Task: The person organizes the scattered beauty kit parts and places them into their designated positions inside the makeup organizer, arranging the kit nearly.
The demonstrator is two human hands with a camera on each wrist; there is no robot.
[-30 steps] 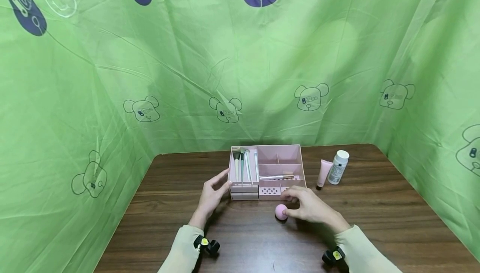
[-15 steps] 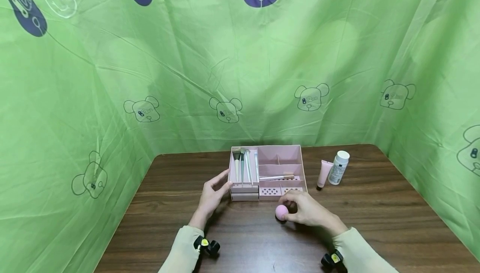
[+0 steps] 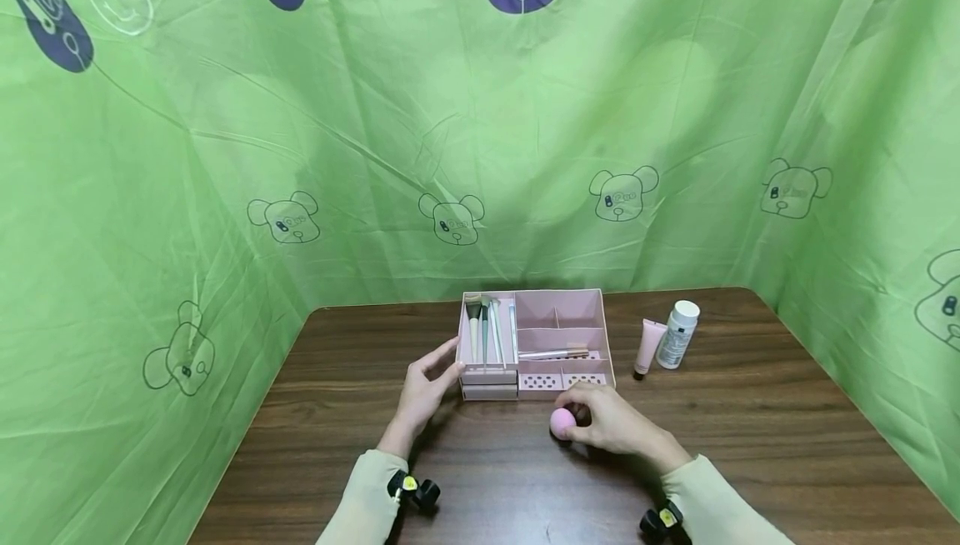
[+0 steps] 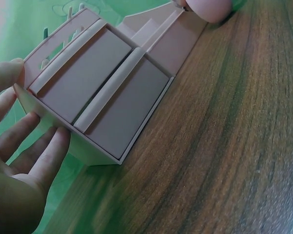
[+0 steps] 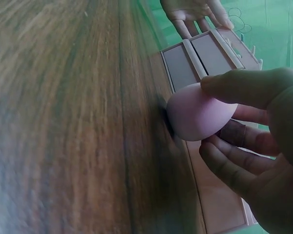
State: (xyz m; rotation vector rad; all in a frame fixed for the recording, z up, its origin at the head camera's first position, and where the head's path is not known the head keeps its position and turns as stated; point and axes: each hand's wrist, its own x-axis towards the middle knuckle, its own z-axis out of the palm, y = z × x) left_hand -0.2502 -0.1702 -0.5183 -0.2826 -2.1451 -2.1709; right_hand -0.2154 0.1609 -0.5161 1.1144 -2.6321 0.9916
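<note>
A pink makeup sponge (image 3: 562, 422), rounded and smooth, is in front of the pink cosmetics organizer (image 3: 536, 330). The thumb and fingers of my right hand (image 3: 613, 422) pinch it, as the right wrist view shows the sponge (image 5: 199, 113) between them. It is at or just above the tabletop; I cannot tell which. My left hand (image 3: 420, 397) rests against the organizer's left side, its fingers nearly straight and the thumb at the front upper corner. Several makeup brushes (image 3: 483, 332) lie in the organizer's left tray, and slim pens or brushes (image 3: 553, 354) lie across a middle compartment.
To the organizer's right stand a pink squeeze tube (image 3: 648, 347) with a dark cap and a white bottle (image 3: 677, 334). Two shut drawers (image 4: 105, 90) form the organizer's lower left front. A green printed curtain (image 3: 480, 137) surrounds the wooden table (image 3: 330, 428).
My right hand has shifted slightly left and nearer to me, its fingers coming round the sponge. The sponge has barely moved. My left hand stays where it was.
</note>
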